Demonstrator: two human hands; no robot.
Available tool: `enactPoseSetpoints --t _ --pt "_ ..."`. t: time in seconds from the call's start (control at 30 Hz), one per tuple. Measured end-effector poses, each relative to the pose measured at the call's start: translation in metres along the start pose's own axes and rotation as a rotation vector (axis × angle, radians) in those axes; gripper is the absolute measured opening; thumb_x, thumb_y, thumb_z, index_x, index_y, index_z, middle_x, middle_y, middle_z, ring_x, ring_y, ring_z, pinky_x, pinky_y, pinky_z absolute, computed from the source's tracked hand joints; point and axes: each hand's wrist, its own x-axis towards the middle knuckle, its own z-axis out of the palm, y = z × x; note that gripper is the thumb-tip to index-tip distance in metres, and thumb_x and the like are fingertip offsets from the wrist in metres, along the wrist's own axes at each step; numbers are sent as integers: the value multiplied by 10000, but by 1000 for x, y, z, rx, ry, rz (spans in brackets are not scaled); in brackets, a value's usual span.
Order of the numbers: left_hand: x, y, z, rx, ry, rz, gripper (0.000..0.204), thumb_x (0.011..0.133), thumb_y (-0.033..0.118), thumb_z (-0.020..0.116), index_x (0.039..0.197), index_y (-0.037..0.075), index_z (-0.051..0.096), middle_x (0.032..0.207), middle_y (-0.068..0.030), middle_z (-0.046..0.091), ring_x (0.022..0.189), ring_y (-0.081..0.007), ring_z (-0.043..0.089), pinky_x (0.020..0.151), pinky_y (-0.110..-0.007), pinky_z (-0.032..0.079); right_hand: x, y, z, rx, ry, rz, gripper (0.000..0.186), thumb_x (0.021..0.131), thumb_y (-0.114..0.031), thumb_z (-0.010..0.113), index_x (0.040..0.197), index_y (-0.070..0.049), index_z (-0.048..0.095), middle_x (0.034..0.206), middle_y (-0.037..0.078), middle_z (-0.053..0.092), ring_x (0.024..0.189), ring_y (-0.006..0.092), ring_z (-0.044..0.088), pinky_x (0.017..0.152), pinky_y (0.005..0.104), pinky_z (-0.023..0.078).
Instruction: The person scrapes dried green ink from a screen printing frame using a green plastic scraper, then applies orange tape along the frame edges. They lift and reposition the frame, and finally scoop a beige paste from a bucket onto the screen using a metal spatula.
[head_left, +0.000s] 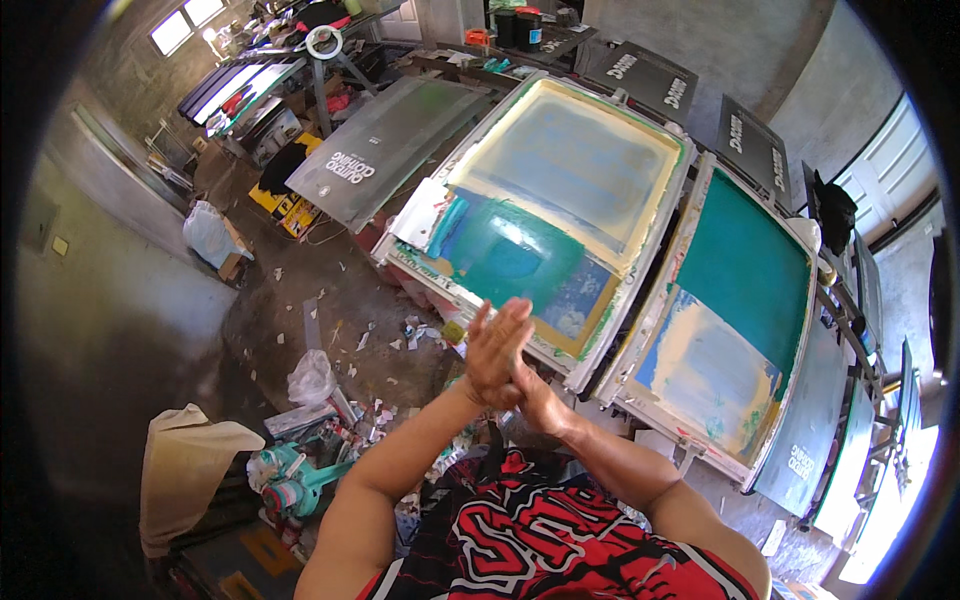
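In front of my chest my two hands press together, palm against palm. My left hand [493, 352] has its fingers stretched upward, with no tool in it. My right hand [544, 402] meets it from the right, and most of its fingers are hidden behind the left. Just beyond them lies a screen printing frame [580, 372] with a pale yellow border. Glossy teal ink [515, 255] is spread across its near half, below a greyish mesh window [575, 160]. A white card [423, 212] smeared with blue rests on its left edge.
A second screen frame [700, 440] with teal and pale areas stands to the right. Dark printed platens [642, 78] surround the press, with a grey one [385, 140] at left. Litter [375, 415] and a teal tape dispenser [300, 478] are at lower left. Dark tubs [527, 30] stand behind.
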Motion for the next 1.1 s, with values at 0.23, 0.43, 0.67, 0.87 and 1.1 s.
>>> enactPoseSetpoints --t 0.23,0.43,0.67,0.87,1.1 --pt "-12 19 -16 -1135 377 -1153 723 1109 488 330 1648 48 132 1699 -156 186 1561 -294 209 1273 -439 162 49 11 25 -540 27 -669 930 1026 -710 237 1608 16 254 1691 275 151 1581 425 110 1256 545 94" --pt "6 64 5 -981 -64 -1073 672 1117 463 293 1633 39 221 1717 -149 162 1590 -281 135 1280 -432 113 27 23 -19 -419 508 -473 742 1104 -531 232 1623 0 228 1710 206 154 1589 346 100 1276 473 91" --pt "19 33 63 -530 -278 -271 641 1069 449 271 1258 -23 663 1599 -235 396 1499 -377 344 1244 -557 115 -62 18 0 57 474 -249 805 1108 -531 319 1626 53 121 1697 193 168 1570 277 144 1277 400 130" --pt "-8 34 98 -501 -254 -243 354 1021 203 514 1265 -53 537 1273 -261 563 1124 -397 612 998 -477 472 -132 6 -55 -142 654 -320 487 1036 -303 597 1339 79 608 1311 233 660 1188 288 639 1046 402 475" --pt "-66 57 178 -212 -676 -613 538 930 149 676 1349 -100 448 1288 -321 549 1186 -454 574 1063 -472 445 -285 40 -223 -1231 1655 111 243 955 -204 663 1071 -4 737 1072 208 738 963 413 705 872 484 549"
